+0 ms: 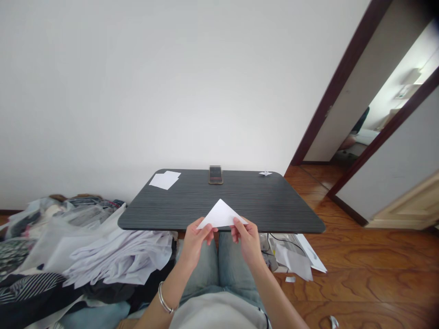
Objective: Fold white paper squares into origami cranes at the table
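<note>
A white sheet of paper (221, 214), folded into a triangle, is held over the near edge of the dark table (192, 196). Its peak points away from me, toward the wall. My left hand (199, 234) pinches the left corner between thumb and fingers. At the opposite corner, my right hand (245, 232) grips the paper with the thumb on top. Some of the fingers are hidden beneath the sheet. A bracelet (164, 299) circles my left wrist.
White paper sheets (165, 179) lie at the table's far left. A phone (216, 175) stands at the back middle, and a small folded paper figure (265, 173) sits at the far right. Piled clothes (103, 256) flank the table's left; papers and cables (290, 256) lie below right.
</note>
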`<control>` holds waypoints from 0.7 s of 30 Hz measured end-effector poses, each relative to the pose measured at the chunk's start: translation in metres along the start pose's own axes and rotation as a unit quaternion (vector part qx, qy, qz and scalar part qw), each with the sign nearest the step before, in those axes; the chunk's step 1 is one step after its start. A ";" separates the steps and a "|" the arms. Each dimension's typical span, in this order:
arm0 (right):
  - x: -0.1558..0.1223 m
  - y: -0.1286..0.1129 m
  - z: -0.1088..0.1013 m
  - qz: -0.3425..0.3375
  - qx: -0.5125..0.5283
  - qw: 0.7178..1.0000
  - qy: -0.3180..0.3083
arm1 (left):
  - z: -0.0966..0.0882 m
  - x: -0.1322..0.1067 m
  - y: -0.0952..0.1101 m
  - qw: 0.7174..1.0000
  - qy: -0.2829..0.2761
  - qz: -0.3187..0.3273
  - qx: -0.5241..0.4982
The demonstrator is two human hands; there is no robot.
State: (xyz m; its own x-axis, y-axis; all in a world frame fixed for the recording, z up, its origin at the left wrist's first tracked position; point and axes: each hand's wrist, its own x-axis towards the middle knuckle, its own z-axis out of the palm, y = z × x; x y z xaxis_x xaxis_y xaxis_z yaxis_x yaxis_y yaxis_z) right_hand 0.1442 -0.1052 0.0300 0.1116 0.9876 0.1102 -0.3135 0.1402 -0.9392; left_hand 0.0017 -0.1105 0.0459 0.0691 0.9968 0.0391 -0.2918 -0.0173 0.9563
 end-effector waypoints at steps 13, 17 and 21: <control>-0.007 0.002 0.007 -0.017 -0.050 0.998 0.017 | 0.013 -0.002 -0.001 0.998 0.050 -0.015 0.040; -0.004 0.000 -0.002 -0.016 -0.048 0.998 0.034 | -0.002 0.000 0.000 0.997 0.045 -0.009 0.060; -0.002 -0.002 -0.007 -0.011 -0.039 0.998 0.041 | -0.016 0.001 0.004 0.997 0.047 -0.003 0.069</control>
State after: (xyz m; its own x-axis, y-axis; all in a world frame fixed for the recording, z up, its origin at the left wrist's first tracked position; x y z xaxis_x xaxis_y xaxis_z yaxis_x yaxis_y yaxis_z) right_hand 0.1509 -0.1079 0.0295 0.1953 0.9750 0.1064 -0.2353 0.1519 -0.9600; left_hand -0.0149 -0.1082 0.0446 -0.0200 0.9997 0.0115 -0.1573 -0.0145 0.9874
